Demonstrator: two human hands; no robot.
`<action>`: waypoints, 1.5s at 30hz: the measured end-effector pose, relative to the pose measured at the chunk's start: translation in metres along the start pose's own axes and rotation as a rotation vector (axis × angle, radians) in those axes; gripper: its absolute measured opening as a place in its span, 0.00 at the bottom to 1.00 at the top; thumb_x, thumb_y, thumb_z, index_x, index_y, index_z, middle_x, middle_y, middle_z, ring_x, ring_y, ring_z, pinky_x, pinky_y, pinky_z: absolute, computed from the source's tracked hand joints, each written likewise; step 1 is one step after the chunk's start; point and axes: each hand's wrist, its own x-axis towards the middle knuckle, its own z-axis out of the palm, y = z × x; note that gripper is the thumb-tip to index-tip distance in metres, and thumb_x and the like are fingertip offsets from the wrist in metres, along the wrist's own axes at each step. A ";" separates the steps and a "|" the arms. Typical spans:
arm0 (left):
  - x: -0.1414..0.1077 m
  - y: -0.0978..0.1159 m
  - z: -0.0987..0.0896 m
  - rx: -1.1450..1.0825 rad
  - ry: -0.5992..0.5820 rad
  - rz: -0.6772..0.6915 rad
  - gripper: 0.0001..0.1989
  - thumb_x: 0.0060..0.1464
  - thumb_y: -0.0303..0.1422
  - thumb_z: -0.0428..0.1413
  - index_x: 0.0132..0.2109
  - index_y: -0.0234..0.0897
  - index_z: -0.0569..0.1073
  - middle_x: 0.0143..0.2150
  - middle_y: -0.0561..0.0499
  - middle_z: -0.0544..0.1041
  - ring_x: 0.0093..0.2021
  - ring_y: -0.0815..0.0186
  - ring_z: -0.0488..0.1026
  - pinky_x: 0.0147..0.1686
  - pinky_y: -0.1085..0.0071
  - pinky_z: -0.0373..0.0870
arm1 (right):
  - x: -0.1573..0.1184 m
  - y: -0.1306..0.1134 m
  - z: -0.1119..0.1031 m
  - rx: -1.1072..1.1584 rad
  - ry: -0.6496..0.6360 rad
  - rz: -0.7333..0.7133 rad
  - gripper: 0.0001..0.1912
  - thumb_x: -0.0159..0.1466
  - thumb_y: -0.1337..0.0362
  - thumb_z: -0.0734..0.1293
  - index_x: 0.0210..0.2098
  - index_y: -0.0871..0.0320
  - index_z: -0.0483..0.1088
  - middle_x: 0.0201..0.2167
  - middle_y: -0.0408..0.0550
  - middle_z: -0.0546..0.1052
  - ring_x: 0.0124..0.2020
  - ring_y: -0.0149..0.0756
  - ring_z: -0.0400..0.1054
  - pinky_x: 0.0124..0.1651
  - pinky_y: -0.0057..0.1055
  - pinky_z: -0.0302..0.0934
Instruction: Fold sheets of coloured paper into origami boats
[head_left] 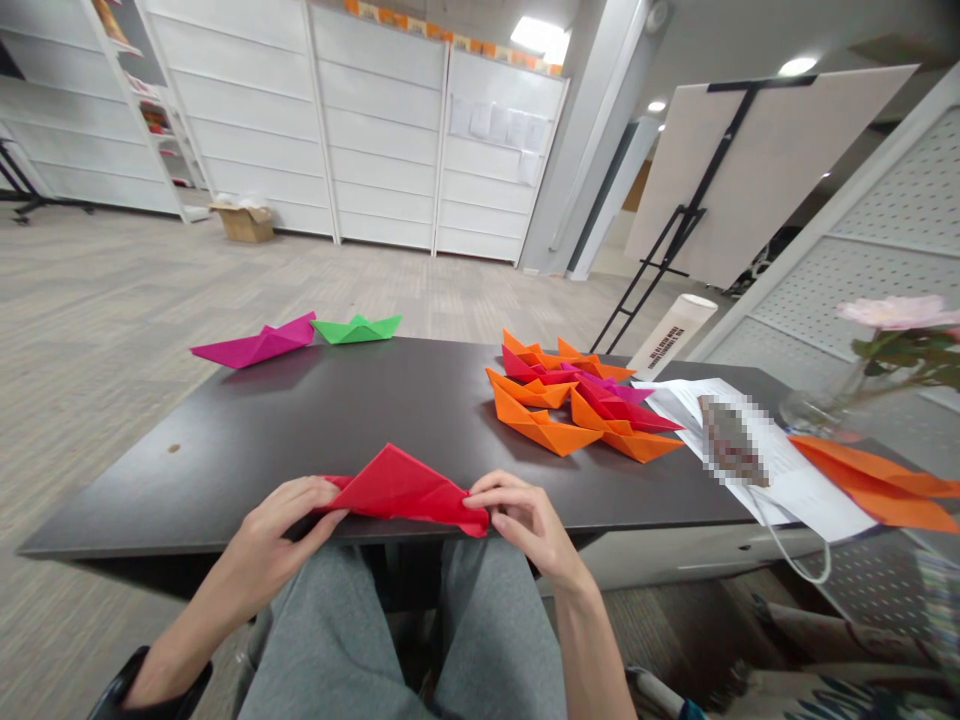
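My left hand (281, 525) and my right hand (525, 520) hold the two ends of a folded sheet of red origami paper (405, 492), just above the near edge of a dark table (300, 430). The red paper forms a loose triangular shape and rests partly on the tabletop. To the right lies a heap of paper boats, mostly orange (536, 425) with some red and magenta. A magenta paper boat (255, 342) and a green paper boat (358, 328) stand at the table's far edge.
Printed papers (806, 480) with a blurred patch and a large orange paper (874, 485) lie at the right, near a glass vase (814, 412) holding a pink flower. Beyond the table are a white tube (671, 335), a board on a black easel (757, 170) and a cardboard box (244, 225).
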 end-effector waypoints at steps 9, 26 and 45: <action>-0.003 -0.001 0.003 -0.006 0.027 -0.021 0.08 0.60 0.40 0.58 0.41 0.43 0.78 0.42 0.51 0.82 0.44 0.62 0.79 0.48 0.68 0.76 | 0.001 0.017 0.014 0.070 0.260 0.183 0.14 0.59 0.56 0.73 0.40 0.56 0.73 0.33 0.45 0.76 0.33 0.34 0.68 0.37 0.30 0.62; 0.001 0.005 0.001 0.017 -0.004 -0.056 0.11 0.62 0.41 0.54 0.39 0.42 0.77 0.43 0.50 0.81 0.46 0.61 0.78 0.50 0.67 0.74 | 0.008 0.007 0.030 -0.437 0.330 0.015 0.07 0.62 0.59 0.70 0.35 0.55 0.78 0.41 0.51 0.76 0.37 0.39 0.70 0.38 0.33 0.65; 0.012 0.019 -0.018 -0.106 -0.048 -0.183 0.10 0.61 0.34 0.54 0.48 0.41 0.76 0.40 0.50 0.79 0.41 0.62 0.77 0.45 0.66 0.73 | 0.008 0.016 0.020 -0.323 0.234 0.054 0.15 0.67 0.54 0.65 0.45 0.53 0.79 0.39 0.50 0.79 0.43 0.45 0.73 0.48 0.37 0.65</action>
